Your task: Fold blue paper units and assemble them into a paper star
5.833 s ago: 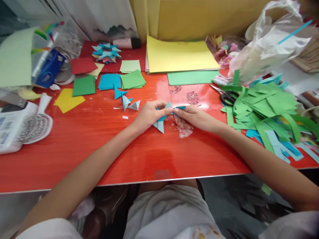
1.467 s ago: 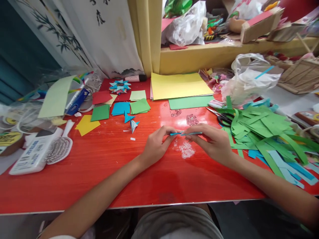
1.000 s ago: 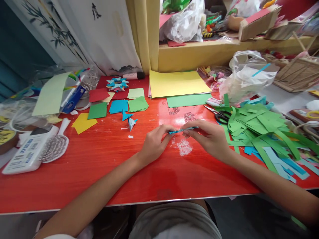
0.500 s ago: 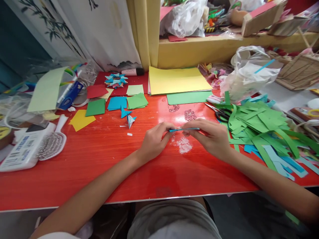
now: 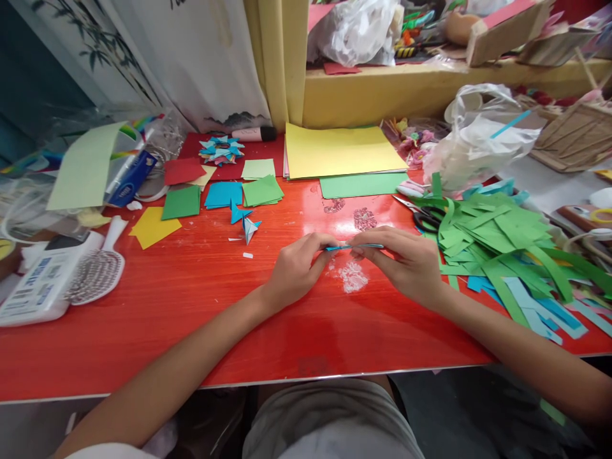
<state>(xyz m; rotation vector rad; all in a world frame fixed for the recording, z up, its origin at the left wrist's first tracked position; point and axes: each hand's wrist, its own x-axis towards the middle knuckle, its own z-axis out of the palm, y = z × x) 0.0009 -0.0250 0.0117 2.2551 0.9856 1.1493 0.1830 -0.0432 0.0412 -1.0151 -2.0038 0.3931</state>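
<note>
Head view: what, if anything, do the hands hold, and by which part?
A flat folded blue paper piece, seen edge-on: the left hand pinches its left end, the right hand its right end.

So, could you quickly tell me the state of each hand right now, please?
Left hand: closed, pinching the left end of the folded blue paper piece.
Right hand: closed, pinching the right end of the same piece.

Single head view, forward-down, close above left hand [image 5: 299, 268], right hand [image 5: 412, 264], red table [image 5: 191, 306].
</note>
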